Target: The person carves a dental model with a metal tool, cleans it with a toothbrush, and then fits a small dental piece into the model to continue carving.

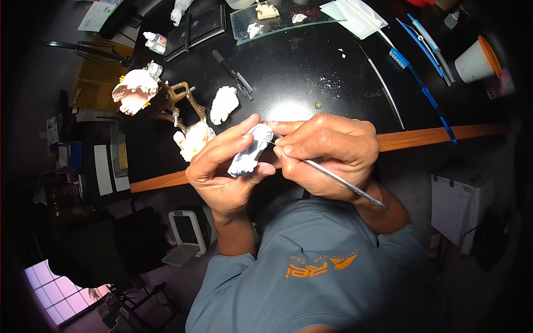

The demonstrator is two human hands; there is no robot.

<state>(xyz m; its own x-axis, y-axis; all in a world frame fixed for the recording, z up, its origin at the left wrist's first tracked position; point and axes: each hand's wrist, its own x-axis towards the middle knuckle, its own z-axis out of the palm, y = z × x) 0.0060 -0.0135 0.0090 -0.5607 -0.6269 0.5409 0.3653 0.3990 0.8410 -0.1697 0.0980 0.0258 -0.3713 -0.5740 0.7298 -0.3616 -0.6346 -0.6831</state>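
My left hand grips a whitish plaster dental cast, its fingers behind and thumb along the lower edge. In my right hand is a thin metal carving tool, held like a pen. The tool's tip is at the right side of the cast; whether it touches is too small to tell. Just left of my left hand lies another plaster cast piece, part of a brass-coloured articulator. A separate white plaster piece rests on the black bench beyond my hands.
On the black bench are a black pen, a glass plate with small pieces, a blue toothbrush, a thin metal instrument and an orange-rimmed cup. The wooden edge runs in front of me.
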